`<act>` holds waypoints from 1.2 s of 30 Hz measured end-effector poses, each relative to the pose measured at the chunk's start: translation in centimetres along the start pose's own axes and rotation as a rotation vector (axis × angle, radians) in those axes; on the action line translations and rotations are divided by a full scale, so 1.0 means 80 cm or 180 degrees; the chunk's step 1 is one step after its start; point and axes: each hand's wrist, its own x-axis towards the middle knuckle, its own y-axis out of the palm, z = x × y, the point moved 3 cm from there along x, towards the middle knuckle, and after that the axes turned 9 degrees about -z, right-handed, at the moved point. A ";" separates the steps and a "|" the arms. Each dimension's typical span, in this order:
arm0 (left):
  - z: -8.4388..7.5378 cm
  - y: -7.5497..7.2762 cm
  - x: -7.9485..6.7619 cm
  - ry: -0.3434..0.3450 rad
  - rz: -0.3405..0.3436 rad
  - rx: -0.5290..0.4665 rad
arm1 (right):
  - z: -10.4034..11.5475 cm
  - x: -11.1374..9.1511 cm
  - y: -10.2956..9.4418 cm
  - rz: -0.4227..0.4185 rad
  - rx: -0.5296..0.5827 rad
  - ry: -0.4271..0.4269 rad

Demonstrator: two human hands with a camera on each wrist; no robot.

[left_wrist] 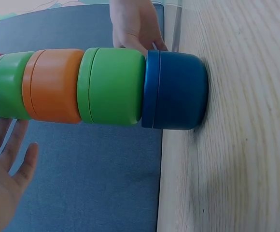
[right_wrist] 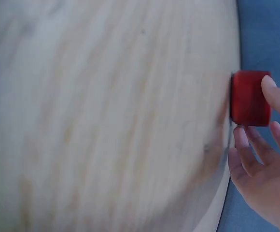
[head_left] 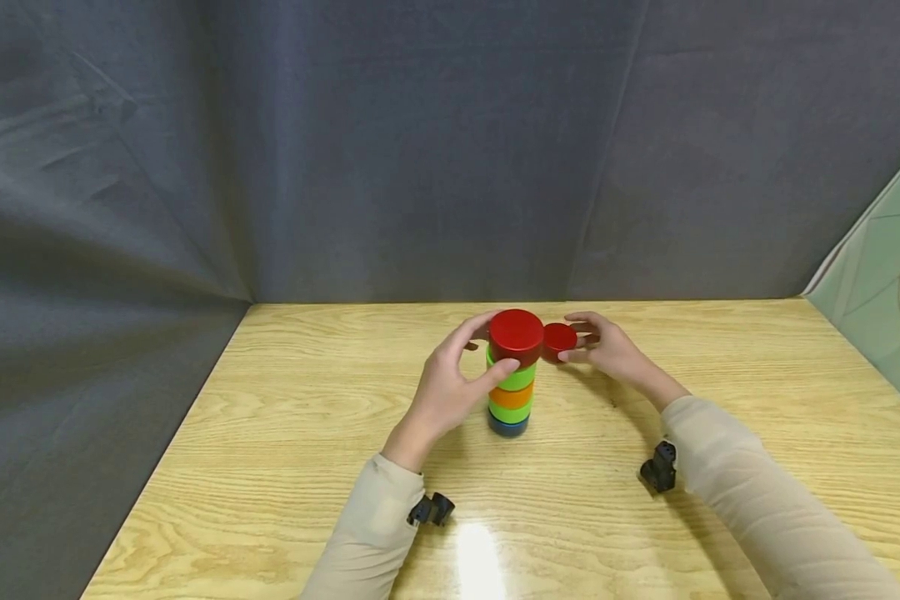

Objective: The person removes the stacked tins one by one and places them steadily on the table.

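A stack of round lidded jars stands upright on the table. The blue jar [left_wrist: 178,89] is at the bottom, then a green jar [left_wrist: 116,86], an orange jar [left_wrist: 55,84], another green jar [left_wrist: 12,84] and a red jar [head_left: 516,335] on top. My left hand [head_left: 450,379] holds this top red jar, thumb at its near side and fingers reaching behind. Just right of the stack, a second red jar [right_wrist: 251,98] sits on the table. Around it is my right hand [head_left: 607,348], with the thumb over one side and fingertips at the other.
The light wooden table [head_left: 285,433] ends at a dark grey cloth [head_left: 420,150] behind and to the left. A green patterned panel [head_left: 885,275] stands at the right. Each sleeve carries a small black wrist camera [head_left: 658,468].
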 end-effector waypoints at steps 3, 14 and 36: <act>0.000 -0.001 0.000 0.0033 0.0020 0.0014 | 0.001 -0.002 -0.006 -0.0018 0.0095 0.0048; 0.010 -0.006 0.000 0.0041 0.0322 -0.0036 | 0.019 -0.018 -0.019 -0.0280 0.0199 -0.0151; 0.028 -0.007 0.001 -0.0208 0.0646 -0.0222 | 0.055 -0.047 -0.019 -0.0480 0.0497 -0.0324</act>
